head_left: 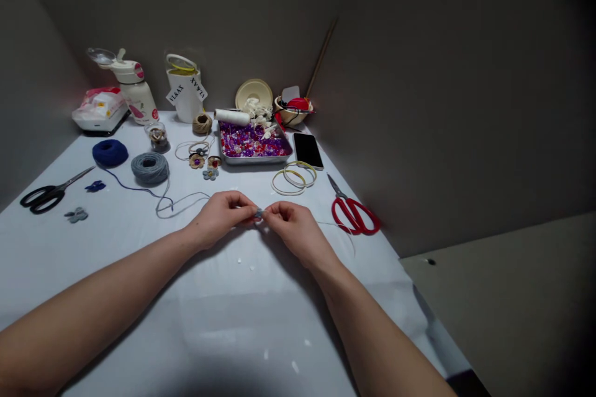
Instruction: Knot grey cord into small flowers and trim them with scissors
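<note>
Between my fingertips, above the middle of the table, is a small grey-blue piece of yarn work [259,213]. My left hand [224,217] pinches it from the left. From the right, my right hand [293,226] pinches its other side, so most of it is hidden. Grey yarn [186,201] runs from the grey yarn ball [149,169] toward my left hand. A thin pale strand [347,232] trails out to the right of my right hand. Two bangle rings [294,178] lie just beyond my hands.
Red-handled scissors [354,214] lie at right, black scissors [51,195] at far left. A metal tray [256,160] of purple and red beads stands behind, beside a phone [308,151]. A blue yarn ball [110,152], a bottle [139,99] and small yarn flowers [211,173] are at left.
</note>
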Motion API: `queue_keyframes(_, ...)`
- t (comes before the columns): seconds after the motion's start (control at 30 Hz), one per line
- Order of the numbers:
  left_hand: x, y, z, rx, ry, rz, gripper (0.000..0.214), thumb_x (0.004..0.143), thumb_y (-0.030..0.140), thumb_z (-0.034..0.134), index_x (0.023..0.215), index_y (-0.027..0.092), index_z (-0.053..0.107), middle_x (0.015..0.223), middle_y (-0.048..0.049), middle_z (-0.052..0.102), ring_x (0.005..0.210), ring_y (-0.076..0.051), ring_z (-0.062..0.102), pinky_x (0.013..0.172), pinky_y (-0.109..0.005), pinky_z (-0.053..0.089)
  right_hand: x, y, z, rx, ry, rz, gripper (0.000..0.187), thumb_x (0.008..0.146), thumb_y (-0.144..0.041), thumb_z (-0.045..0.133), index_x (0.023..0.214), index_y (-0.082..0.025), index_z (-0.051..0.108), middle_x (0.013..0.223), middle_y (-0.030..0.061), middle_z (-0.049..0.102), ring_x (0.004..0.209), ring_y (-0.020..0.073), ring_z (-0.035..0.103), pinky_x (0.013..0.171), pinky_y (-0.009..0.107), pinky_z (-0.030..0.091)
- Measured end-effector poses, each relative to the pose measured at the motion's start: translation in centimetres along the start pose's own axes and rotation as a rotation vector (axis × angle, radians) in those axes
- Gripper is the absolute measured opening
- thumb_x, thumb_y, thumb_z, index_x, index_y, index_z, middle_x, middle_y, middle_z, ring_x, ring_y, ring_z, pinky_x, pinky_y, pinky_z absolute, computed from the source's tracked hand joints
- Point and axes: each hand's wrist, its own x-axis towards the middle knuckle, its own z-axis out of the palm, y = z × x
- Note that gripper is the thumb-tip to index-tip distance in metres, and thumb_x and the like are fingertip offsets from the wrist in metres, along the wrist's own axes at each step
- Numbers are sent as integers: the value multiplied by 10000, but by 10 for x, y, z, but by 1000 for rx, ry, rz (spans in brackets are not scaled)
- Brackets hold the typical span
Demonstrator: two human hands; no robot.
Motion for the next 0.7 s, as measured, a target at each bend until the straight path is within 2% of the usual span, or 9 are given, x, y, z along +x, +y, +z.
queue_keyframes(0.23, 1, 4, -6, -11, -89, -64, 68, 672, 162, 680, 637, 119, 640, 609, -44, 645, 540, -89, 550, 632, -262, 474, -4, -3, -6, -102, -35, -34, 179, 761, -311, 586, 671, -163, 630, 618, -1, 573, 588, 125, 469, 557, 256, 338)
queue_keyframes(0.33, 2, 4, -6, 27, -104, -63, 75, 681, 177, 673, 649, 118, 641, 606, -52, 652, 550, -97, 559, 632, -264, 468, -5, -4, -8, -202, 28, -120, 167, 789, -291, 569, 694, -176, 644, 625, 1, 596, 598, 134, 490, 573, 262, 356)
queue_keyframes(0.53, 2, 3, -6, 114, -110, -52, 83, 679, 189, 671, 669, 115, 636, 647, -52, 653, 625, -126, 599, 631, -261, 448, -7, 0, -7, -346, 124, -426, 136, 833, -226, 540, 748, -198, 641, 728, 18, 658, 658, 147, 557, 626, 264, 396)
queue_keyframes(0.6, 2, 3, -6, 116, -112, -56, 81, 669, 185, 676, 663, 117, 631, 629, -36, 633, 636, -132, 606, 649, -269, 451, -7, 1, -6, -358, 147, -474, 133, 835, -197, 534, 747, -197, 633, 728, 15, 654, 663, 143, 559, 629, 258, 399)
queue_keyframes(0.7, 2, 3, -7, 136, -123, -50, 77, 675, 188, 673, 666, 124, 630, 627, -29, 625, 647, -139, 616, 661, -276, 448, -6, 1, -6, -350, 163, -461, 129, 828, -182, 536, 741, -197, 629, 715, 12, 651, 640, 139, 551, 618, 256, 400)
